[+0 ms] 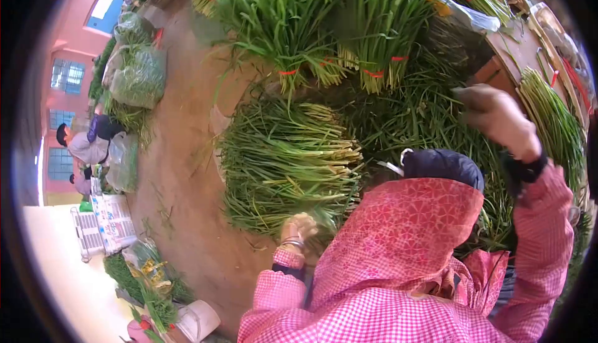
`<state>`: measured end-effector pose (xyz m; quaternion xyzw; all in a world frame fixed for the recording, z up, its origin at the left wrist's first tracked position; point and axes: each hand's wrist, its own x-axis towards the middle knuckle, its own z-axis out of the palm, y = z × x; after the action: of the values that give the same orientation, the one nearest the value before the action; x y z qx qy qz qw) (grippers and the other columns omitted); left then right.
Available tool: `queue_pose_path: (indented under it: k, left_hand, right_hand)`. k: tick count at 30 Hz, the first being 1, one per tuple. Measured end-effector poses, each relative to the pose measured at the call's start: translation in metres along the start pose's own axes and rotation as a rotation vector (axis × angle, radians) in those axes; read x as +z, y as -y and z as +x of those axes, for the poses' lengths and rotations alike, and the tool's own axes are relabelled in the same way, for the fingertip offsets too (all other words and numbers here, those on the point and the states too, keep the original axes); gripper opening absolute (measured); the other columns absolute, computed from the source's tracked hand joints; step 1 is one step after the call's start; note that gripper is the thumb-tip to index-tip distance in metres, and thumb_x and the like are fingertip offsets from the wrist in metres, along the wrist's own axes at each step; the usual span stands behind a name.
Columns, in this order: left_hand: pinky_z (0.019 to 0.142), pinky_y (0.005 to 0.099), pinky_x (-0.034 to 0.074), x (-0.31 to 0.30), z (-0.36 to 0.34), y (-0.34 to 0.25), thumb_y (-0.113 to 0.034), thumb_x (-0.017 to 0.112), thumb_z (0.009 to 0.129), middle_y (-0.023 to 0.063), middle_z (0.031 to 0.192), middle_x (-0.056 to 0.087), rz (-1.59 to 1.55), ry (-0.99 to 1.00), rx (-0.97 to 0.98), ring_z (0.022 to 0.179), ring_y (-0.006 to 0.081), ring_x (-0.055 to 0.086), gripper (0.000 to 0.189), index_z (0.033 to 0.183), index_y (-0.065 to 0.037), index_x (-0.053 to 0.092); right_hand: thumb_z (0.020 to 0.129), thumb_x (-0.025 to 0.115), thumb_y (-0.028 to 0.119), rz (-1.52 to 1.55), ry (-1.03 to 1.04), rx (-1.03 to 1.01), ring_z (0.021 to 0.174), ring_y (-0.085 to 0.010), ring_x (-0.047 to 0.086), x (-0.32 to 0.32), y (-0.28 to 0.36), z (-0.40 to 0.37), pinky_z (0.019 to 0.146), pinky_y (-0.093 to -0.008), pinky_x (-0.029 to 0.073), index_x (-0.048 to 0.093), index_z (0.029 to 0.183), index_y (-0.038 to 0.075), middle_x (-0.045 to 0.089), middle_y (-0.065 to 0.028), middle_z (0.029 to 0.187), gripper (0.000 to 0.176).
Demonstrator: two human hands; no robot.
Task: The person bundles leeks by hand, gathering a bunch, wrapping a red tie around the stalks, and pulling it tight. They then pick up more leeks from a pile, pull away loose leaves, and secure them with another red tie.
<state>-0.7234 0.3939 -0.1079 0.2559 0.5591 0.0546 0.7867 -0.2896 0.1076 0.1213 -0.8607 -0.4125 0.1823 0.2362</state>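
Observation:
A broad heap of long green leafy stalks (293, 162) lies on the floor, its pale cut ends facing right. At the heap's lower edge is my left hand (299, 226), its fingers curled, next to blurred greens; what lies inside the fingers is hidden. My right hand (498, 116) is raised at the right, above loose greens and near a tied bundle (554, 106). Motion smears its fingers, and a grey blur at their tips cannot be made out. Loose dark green leaves (411, 116) spread between the heap and my right hand.
Upright bundles of greens (280, 19) with red ties stand beyond the heap. A clear plastic bag (470, 14) lies at the upper right. Stuffed plastic sacks (138, 76) and a bending person (90, 140) are at the left, with a white crate (115, 221) below.

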Motion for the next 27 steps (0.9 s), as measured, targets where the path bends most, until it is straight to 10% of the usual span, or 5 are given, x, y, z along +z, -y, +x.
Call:
queue_pose_path:
  k: [3, 10, 15, 24, 27]
  left_hand:
    - [0.057, 0.0419, 0.058, 0.026, -0.024, 0.010, -0.020, 0.054, 0.087, 0.0169, 0.083, 0.065, 0.102, -0.120, -0.037, 0.069, 0.0297, 0.066, 0.026, 0.102, 0.002, 0.056]
    - [0.066, 0.0388, 0.057, 0.009, -0.012, 0.014, -0.020, 0.058, 0.087, 0.0216, 0.106, 0.057, -0.093, 0.014, -0.040, 0.085, 0.0293, 0.064, 0.036, 0.116, 0.000, 0.048]
    - [0.053, 0.0295, 0.054, 0.033, -0.027, -0.007, -0.016, 0.052, 0.091, 0.0099, 0.087, 0.062, 0.093, 0.057, 0.052, 0.067, 0.0203, 0.063, 0.029, 0.115, 0.000, 0.048]
    - [0.079, 0.0259, 0.048, 0.068, -0.008, -0.030, -0.013, 0.061, 0.083, 0.0119, 0.111, 0.061, 1.140, -0.123, 1.199, 0.088, 0.0194, 0.062, 0.033, 0.115, -0.004, 0.058]
    - [0.071, 0.0254, 0.050, 0.072, -0.002, -0.026, -0.011, 0.060, 0.083, 0.0140, 0.116, 0.058, 1.200, -0.023, 1.065, 0.083, 0.0223, 0.062, 0.032, 0.114, -0.003, 0.058]
  right_hand:
    - [0.073, 0.067, 0.029, -0.081, 0.243, -0.371, 0.100, -0.0311, 0.058, 0.069, 0.067, 0.067, 0.087, -0.0373, 0.047, 0.059, 0.113, 0.004, 0.061, -0.0174, 0.108, 0.047]
    - [0.062, 0.078, 0.029, -0.428, 0.292, -0.141, 0.115, -0.0349, 0.048, 0.250, 0.146, 0.108, 0.093, -0.0481, 0.039, 0.049, 0.118, 0.005, 0.056, -0.0174, 0.115, 0.068]
    - [0.064, 0.076, 0.033, -0.478, 0.347, -0.004, 0.108, -0.0310, 0.051, 0.306, 0.119, 0.093, 0.093, -0.0447, 0.038, 0.026, 0.139, 0.004, 0.048, -0.0165, 0.122, 0.094]
    - [0.072, 0.066, 0.023, -0.550, 0.523, 0.040, 0.099, -0.0333, 0.058, 0.306, 0.137, 0.113, 0.076, -0.0451, 0.049, 0.020, 0.142, 0.006, 0.055, -0.0171, 0.112, 0.085]
    - [0.072, 0.066, 0.023, -0.306, 0.539, 0.191, 0.101, -0.0361, 0.058, 0.307, 0.135, 0.114, 0.079, -0.0476, 0.049, 0.020, 0.141, 0.006, 0.053, -0.0203, 0.118, 0.085]
